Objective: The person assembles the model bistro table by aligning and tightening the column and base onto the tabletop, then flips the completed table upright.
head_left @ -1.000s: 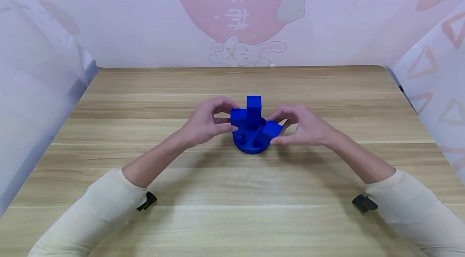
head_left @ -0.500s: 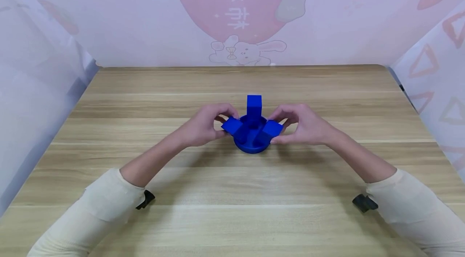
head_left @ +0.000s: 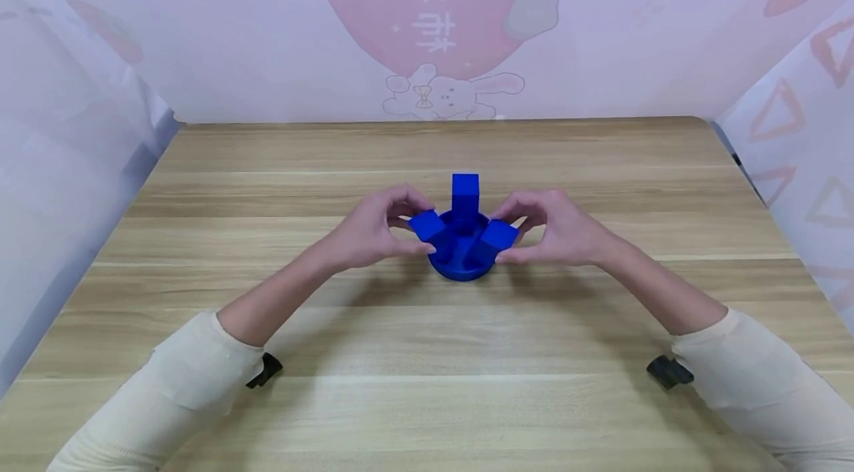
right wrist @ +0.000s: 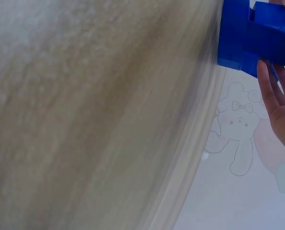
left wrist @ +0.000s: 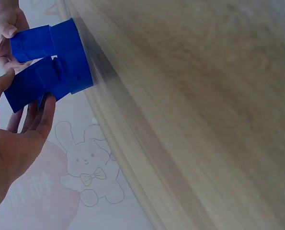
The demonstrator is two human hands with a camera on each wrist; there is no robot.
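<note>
A round blue base (head_left: pixel 462 272) sits on the wooden table, with three blue blocks rising from its rim. The back block (head_left: pixel 465 187) stands upright, untouched. My left hand (head_left: pixel 370 229) pinches the left block (head_left: pixel 428 226) between thumb and fingers; this block leans outward over the rim. On the other side, my right hand (head_left: pixel 563 231) holds the right block (head_left: pixel 500 234), also slanted outward. In the left wrist view, the left block (left wrist: pixel 33 84) lies between the left thumb and fingers, its lower end at the base (left wrist: pixel 75 55). The right block (right wrist: pixel 271 44) shows in the right wrist view.
The wooden table (head_left: pixel 427 383) spreads around the base. Behind it rises a pale printed backdrop (head_left: pixel 267 35), with similar hangings at left and right. A black device (head_left: pixel 670 373) sticks out by the right sleeve, another (head_left: pixel 265 370) by the left.
The left block has turned from standing nearly upright to leaning outward left, with my left hand moving along and its grip shifting slightly. The right hand, right block and back block stay put.
</note>
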